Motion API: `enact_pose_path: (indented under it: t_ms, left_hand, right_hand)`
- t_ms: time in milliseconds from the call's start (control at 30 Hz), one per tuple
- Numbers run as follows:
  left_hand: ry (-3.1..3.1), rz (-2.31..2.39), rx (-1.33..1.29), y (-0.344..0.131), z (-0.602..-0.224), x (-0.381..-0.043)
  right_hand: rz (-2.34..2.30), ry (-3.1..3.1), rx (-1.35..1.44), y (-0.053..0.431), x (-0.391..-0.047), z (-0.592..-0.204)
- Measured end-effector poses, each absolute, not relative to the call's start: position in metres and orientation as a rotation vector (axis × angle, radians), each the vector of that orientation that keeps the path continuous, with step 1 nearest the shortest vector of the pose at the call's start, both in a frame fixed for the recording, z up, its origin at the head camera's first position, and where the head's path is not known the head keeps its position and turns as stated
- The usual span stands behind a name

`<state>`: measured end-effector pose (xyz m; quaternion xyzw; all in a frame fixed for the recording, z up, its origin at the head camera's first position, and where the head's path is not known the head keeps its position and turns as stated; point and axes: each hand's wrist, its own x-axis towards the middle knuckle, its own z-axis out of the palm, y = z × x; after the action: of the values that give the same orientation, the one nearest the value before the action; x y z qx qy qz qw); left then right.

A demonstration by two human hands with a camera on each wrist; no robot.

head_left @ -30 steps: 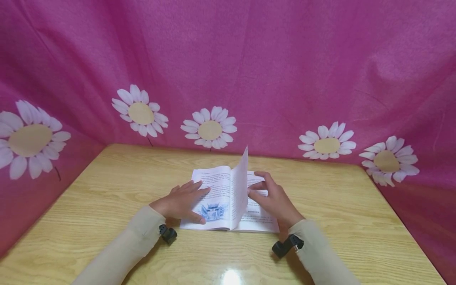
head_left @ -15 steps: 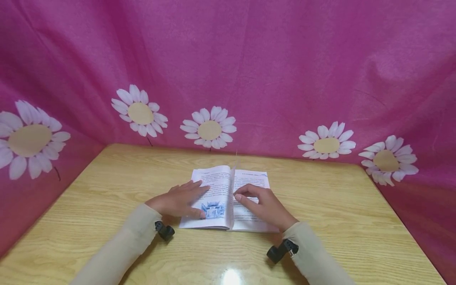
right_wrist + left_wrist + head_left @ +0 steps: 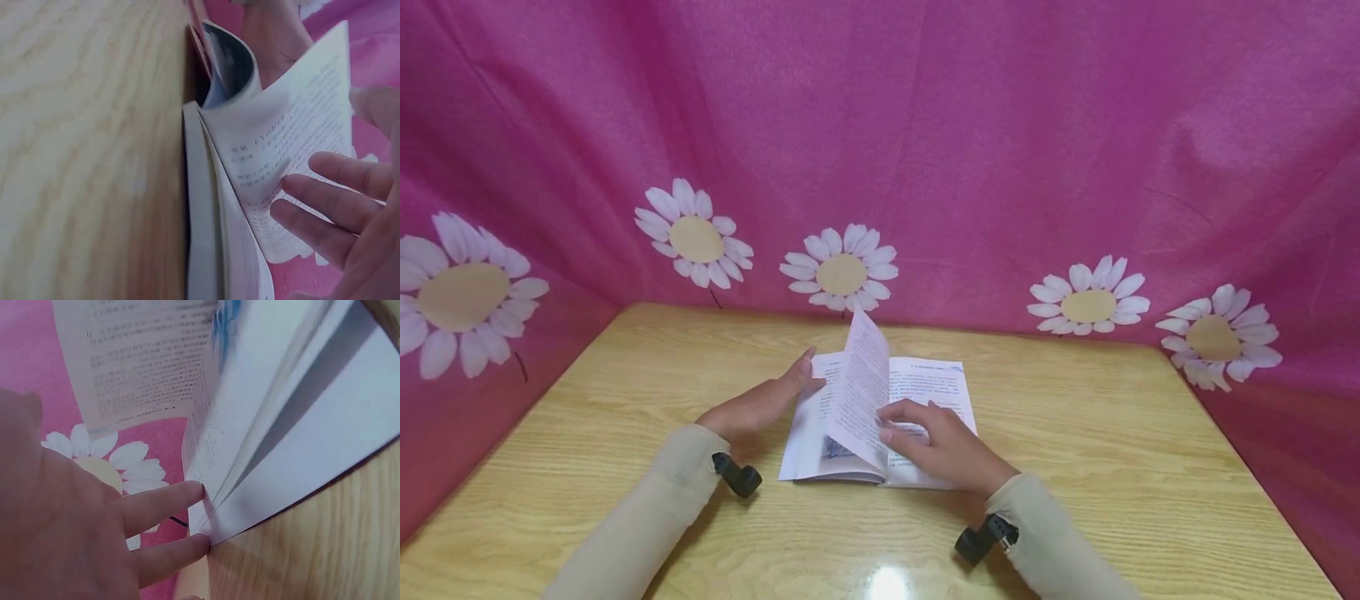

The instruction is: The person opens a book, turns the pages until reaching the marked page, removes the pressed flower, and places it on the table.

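Note:
An open printed book (image 3: 931,383) lies on the wooden table, with one page (image 3: 863,379) standing up and leaning over to the left. Beneath that page, part of a blue drawing (image 3: 841,450) shows on the left side. My left hand (image 3: 758,408) is at the book's left edge, thumb raised; two extended fingertips touch the page edges in the left wrist view. My right hand (image 3: 951,446) is over the right half, its fingers against the raised page and spread apart in the right wrist view.
The wooden table (image 3: 1112,500) extends around the book on all sides. Behind it hangs a pink cloth (image 3: 962,167) with large white daisies. Small black cameras (image 3: 737,477) are strapped to both wrists over beige sleeves.
The page has swung from leaning right, through upright, to leaning left. My right hand moved left with it. My left hand came off the page's face to its outer edge and turned thumb-up.

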<state>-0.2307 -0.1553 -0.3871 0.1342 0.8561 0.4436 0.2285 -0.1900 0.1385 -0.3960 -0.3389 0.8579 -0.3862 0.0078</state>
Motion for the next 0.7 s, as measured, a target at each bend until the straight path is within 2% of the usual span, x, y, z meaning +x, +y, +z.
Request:
enact_pose_path:
  t_ms: [367,700]
  left_hand:
    - [2.402,1.325,0.513,-0.155,-0.386,-0.230]
    - [2.535,1.168,0.486,-0.153,-0.393,-0.235]
  right_hand:
    - [-1.003,2.651,-1.082,0.126,-0.178,-0.398]
    - [-0.731,2.704,-1.078,0.118,-0.168,-0.401]
